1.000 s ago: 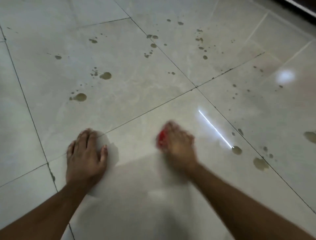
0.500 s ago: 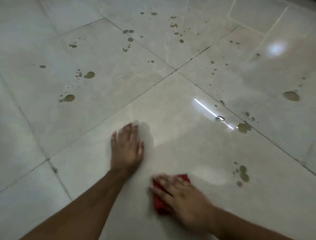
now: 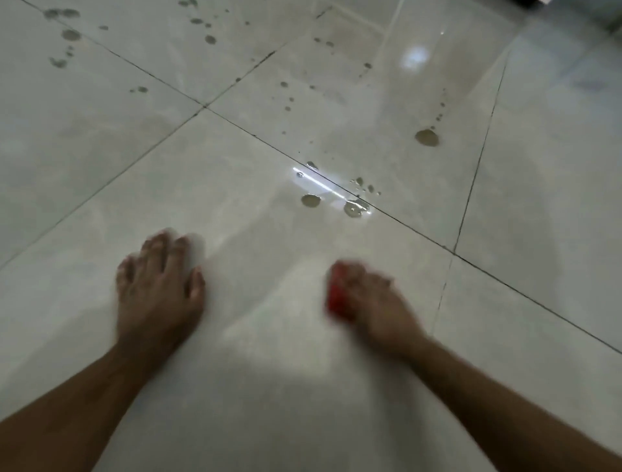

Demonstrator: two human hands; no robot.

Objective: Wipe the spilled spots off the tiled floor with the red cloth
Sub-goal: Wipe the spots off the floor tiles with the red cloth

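Note:
My right hand (image 3: 373, 303) presses a bunched red cloth (image 3: 338, 296) onto the glossy pale tiled floor (image 3: 101, 151); the hand is motion-blurred and covers most of the cloth, so only its left edge shows. My left hand (image 3: 160, 286) lies flat on the tile, fingers spread. Brownish spilled spots (image 3: 311, 200) and a second puddle (image 3: 355, 208) sit a little beyond the cloth by a grout line. A larger spot (image 3: 426, 137) lies further right, and small drops (image 3: 287, 99) trail away.
More scattered spots (image 3: 70, 34) mark the far left tiles. Dark grout lines (image 3: 205, 107) cross the floor diagonally. A bright light reflection (image 3: 415, 57) shines on the far tile. A dark edge (image 3: 535, 2) shows at the top right corner.
The view has shifted right and forward. My right hand has swept the red cloth forward and rightwards toward the spots near the grout line. My left hand has stayed planted flat on the tile.

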